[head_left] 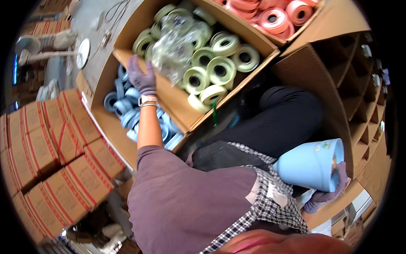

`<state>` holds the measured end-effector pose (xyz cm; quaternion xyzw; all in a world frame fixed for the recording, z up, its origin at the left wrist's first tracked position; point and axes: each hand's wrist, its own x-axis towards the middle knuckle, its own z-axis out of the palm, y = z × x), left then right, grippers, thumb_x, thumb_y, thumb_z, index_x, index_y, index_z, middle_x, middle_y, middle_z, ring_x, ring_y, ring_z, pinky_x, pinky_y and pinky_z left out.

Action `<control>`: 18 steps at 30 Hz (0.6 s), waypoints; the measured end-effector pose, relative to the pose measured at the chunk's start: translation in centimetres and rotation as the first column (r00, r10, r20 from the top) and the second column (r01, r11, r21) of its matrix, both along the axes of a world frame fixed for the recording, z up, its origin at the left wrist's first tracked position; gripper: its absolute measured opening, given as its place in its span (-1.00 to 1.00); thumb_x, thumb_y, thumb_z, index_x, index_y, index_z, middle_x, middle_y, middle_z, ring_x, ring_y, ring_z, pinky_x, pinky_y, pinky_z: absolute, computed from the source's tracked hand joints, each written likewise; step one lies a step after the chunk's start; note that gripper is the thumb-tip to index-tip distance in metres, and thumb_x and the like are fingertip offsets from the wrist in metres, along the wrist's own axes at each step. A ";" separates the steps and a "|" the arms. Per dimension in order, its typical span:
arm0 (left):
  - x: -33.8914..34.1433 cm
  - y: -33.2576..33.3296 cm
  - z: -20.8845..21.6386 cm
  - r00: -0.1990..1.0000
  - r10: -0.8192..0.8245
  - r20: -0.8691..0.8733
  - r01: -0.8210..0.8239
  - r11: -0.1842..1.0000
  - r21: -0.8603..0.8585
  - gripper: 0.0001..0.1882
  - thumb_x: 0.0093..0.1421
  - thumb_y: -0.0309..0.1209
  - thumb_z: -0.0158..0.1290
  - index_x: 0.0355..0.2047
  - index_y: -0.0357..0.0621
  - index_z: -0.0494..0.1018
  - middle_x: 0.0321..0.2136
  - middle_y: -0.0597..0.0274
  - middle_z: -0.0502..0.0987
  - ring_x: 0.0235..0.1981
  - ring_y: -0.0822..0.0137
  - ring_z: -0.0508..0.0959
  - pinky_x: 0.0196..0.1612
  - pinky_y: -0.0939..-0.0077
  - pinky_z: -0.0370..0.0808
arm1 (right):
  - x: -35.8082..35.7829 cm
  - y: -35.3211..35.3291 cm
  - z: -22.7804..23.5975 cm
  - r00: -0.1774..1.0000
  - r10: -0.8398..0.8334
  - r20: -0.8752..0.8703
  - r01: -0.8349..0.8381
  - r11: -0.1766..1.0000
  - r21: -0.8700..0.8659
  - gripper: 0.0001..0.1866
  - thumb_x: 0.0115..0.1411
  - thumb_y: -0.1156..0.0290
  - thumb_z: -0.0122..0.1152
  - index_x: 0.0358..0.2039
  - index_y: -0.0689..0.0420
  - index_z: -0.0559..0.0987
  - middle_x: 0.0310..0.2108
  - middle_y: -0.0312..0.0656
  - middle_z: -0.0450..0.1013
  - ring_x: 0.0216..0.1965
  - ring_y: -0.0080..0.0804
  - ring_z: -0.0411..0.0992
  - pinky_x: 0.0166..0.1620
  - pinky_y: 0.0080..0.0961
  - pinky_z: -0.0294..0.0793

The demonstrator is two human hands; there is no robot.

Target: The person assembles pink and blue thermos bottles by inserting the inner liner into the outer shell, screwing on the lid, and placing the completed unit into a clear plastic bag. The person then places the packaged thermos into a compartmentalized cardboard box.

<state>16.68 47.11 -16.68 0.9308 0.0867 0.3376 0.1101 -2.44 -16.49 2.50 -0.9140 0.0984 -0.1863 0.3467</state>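
My left hand (142, 77), in a purple-grey glove, reaches out with fingers spread at the cardboard wall between two boxes; nothing is in it. To one side of that wall lie light blue plastic rings (124, 106). On the other side are several pale green plastic rings (221, 70) with a crumpled clear plastic bag (172, 48) among them. At the right, my gloved right hand (327, 195) grips the wide end of a light blue tapered tub (311, 164) with a small flower print. The tub lies tilted beside my lap, and its inside is mostly hidden.
A box of coral-pink rings (275, 19) stands at the back. On the right is a tall carton with cardboard dividers (359, 89). Taped cartons (46, 148) are stacked at the left. A white round-based stand (83, 53) is on the floor at the far left.
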 end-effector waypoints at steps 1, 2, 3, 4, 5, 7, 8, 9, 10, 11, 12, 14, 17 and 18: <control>-2.4 2.4 0.8 0.991 0.119 0.060 -0.117 0.993 -0.029 -0.44 0.18 -0.23 0.22 0.12 -0.27 0.43 0.07 -0.19 0.48 0.12 -0.15 0.44 0.23 0.07 0.34 | 0.5 -0.1 -0.3 0.999 0.007 0.035 -0.009 0.999 0.050 -0.01 0.31 -0.44 -0.40 0.17 0.31 0.44 0.19 0.07 0.38 0.29 0.00 0.29 0.36 -0.02 0.17; -5.5 4.8 0.8 0.951 0.310 0.018 -0.309 0.950 -0.037 -0.45 0.18 -0.23 0.22 0.11 -0.27 0.44 0.06 -0.17 0.49 0.13 -0.14 0.43 0.23 0.08 0.33 | 0.7 -0.2 -0.3 0.998 0.051 0.026 -0.053 0.997 0.063 -0.13 0.34 -0.32 -0.31 0.18 0.29 0.44 0.20 0.06 0.37 0.29 -0.04 0.29 0.36 -0.08 0.18; -8.1 6.6 0.2 0.915 0.402 0.029 -0.399 0.914 -0.068 -0.50 0.20 -0.20 0.21 0.05 -0.28 0.50 -0.03 -0.13 0.56 0.02 -0.10 0.52 0.16 0.11 0.42 | 0.6 -0.1 0.1 0.997 0.081 0.021 -0.082 0.994 0.069 -0.24 0.37 -0.20 -0.22 0.19 0.27 0.44 0.22 0.06 0.36 0.29 -0.07 0.28 0.36 -0.15 0.19; -10.6 7.8 -0.3 0.909 0.398 -0.127 -0.412 0.904 -0.114 -0.53 0.21 -0.19 0.20 0.00 -0.29 0.52 -0.08 -0.11 0.60 -0.05 -0.06 0.56 0.10 0.15 0.46 | 0.7 0.2 0.5 0.997 0.075 0.015 -0.076 0.994 0.084 -0.25 0.39 -0.18 -0.23 0.19 0.28 0.43 0.23 0.06 0.35 0.30 -0.08 0.28 0.36 -0.16 0.19; -13.2 8.7 -0.9 0.885 0.374 -0.279 -0.426 0.891 -0.158 -0.55 0.22 -0.17 0.20 -0.04 -0.30 0.55 -0.13 -0.08 0.63 -0.12 -0.03 0.60 0.05 0.18 0.51 | 0.8 0.5 0.8 0.998 0.066 0.009 -0.066 0.993 0.098 -0.26 0.40 -0.17 -0.24 0.20 0.28 0.43 0.23 0.05 0.35 0.30 -0.09 0.28 0.37 -0.16 0.19; -17.0 6.2 -1.8 0.858 0.038 -0.512 -0.354 0.766 -0.536 -0.57 0.20 -0.08 0.19 -0.16 -0.23 0.62 -0.23 -0.12 0.65 -0.17 -0.03 0.63 0.02 0.17 0.51 | 0.8 0.8 1.0 0.999 0.038 0.007 -0.039 0.994 0.104 -0.22 0.41 -0.21 -0.28 0.18 0.30 0.44 0.22 0.06 0.36 0.29 -0.10 0.29 0.36 -0.17 0.20; -18.5 5.3 -3.1 0.718 -0.045 -0.694 -0.456 0.723 -0.518 -0.52 0.18 -0.01 0.18 -0.17 -0.21 0.62 -0.23 -0.12 0.65 -0.14 -0.03 0.63 0.04 0.18 0.51 | 0.9 0.5 0.9 1.000 0.028 0.013 -0.029 0.994 0.102 -0.17 0.40 -0.26 -0.31 0.15 0.31 0.47 0.21 0.07 0.38 0.27 -0.09 0.32 0.36 -0.17 0.21; -19.9 4.2 -5.0 0.544 -0.141 -0.827 -0.550 0.685 -0.478 -0.47 0.16 0.06 0.18 -0.17 -0.19 0.63 -0.22 -0.12 0.65 -0.11 -0.04 0.63 0.06 0.19 0.50 | 1.2 0.5 0.9 1.000 0.021 0.024 -0.023 0.995 0.099 -0.12 0.38 -0.31 -0.34 0.13 0.33 0.49 0.19 0.08 0.40 0.26 -0.08 0.34 0.35 -0.18 0.21; -21.3 2.7 -7.6 0.490 -0.195 -0.850 -0.456 0.773 -0.440 -0.41 0.12 0.12 0.19 -0.15 -0.19 0.62 -0.21 -0.13 0.65 -0.08 -0.04 0.63 0.07 0.19 0.50 | 1.3 1.1 0.9 0.997 0.033 0.065 -0.039 0.995 0.087 -0.15 0.41 -0.27 -0.34 0.11 0.35 0.50 0.17 0.10 0.42 0.24 -0.07 0.36 0.35 -0.17 0.22; -21.9 0.9 -9.6 0.426 -0.250 -0.869 -0.342 0.845 -0.410 -0.34 0.08 0.19 0.19 -0.13 -0.19 0.61 -0.19 -0.13 0.65 -0.06 -0.04 0.62 0.08 0.18 0.50 | 1.1 0.7 0.8 0.994 0.067 0.081 -0.077 0.990 0.116 -0.19 0.42 -0.23 -0.30 0.13 0.35 0.47 0.19 0.08 0.40 0.25 -0.08 0.34 0.36 -0.17 0.20; -21.0 -1.6 -9.4 0.374 -0.123 -0.919 -0.337 0.905 -0.259 -0.31 0.05 0.18 0.23 -0.09 -0.21 0.60 -0.16 -0.14 0.64 -0.04 -0.04 0.62 0.10 0.18 0.50 | 0.9 0.6 0.7 0.994 0.082 0.077 -0.091 0.988 0.124 -0.20 0.42 -0.22 -0.27 0.14 0.35 0.46 0.19 0.07 0.39 0.26 -0.10 0.32 0.36 -0.18 0.17; -18.7 -3.8 -7.2 0.224 0.031 -0.974 -0.357 0.933 -0.053 -0.21 -0.04 0.12 0.32 0.00 -0.30 0.52 -0.05 -0.18 0.61 0.02 -0.06 0.60 0.11 0.16 0.50 | 0.8 0.4 0.4 0.996 0.067 0.064 -0.080 0.969 0.233 -0.22 0.42 -0.21 -0.20 0.15 0.36 0.42 0.20 0.02 0.36 0.29 -0.13 0.27 0.39 -0.20 0.10; -17.9 -0.5 -7.6 0.155 -0.242 -0.958 -0.533 0.796 -0.288 -0.45 -0.18 -0.09 0.40 -0.31 -0.32 0.66 -0.33 0.01 0.68 -0.32 0.12 0.67 -0.17 0.28 0.59 | 0.8 -0.1 1.8 0.972 0.236 0.017 -0.236 0.964 0.125 -0.25 0.44 -0.18 -0.20 0.15 0.35 0.42 0.22 -0.01 0.34 0.30 -0.15 0.25 0.38 -0.22 0.09; -18.7 0.6 -8.3 0.224 -0.296 -0.928 -0.593 0.715 -0.371 -0.57 -0.22 -0.16 0.40 -0.46 -0.30 0.67 -0.45 0.09 0.66 -0.46 0.24 0.61 -0.29 0.34 0.58 | 0.9 -0.2 2.2 0.970 0.245 0.001 -0.242 0.956 0.166 -0.23 0.42 -0.22 -0.19 0.17 0.33 0.42 0.23 -0.01 0.34 0.32 -0.15 0.24 0.38 -0.22 0.09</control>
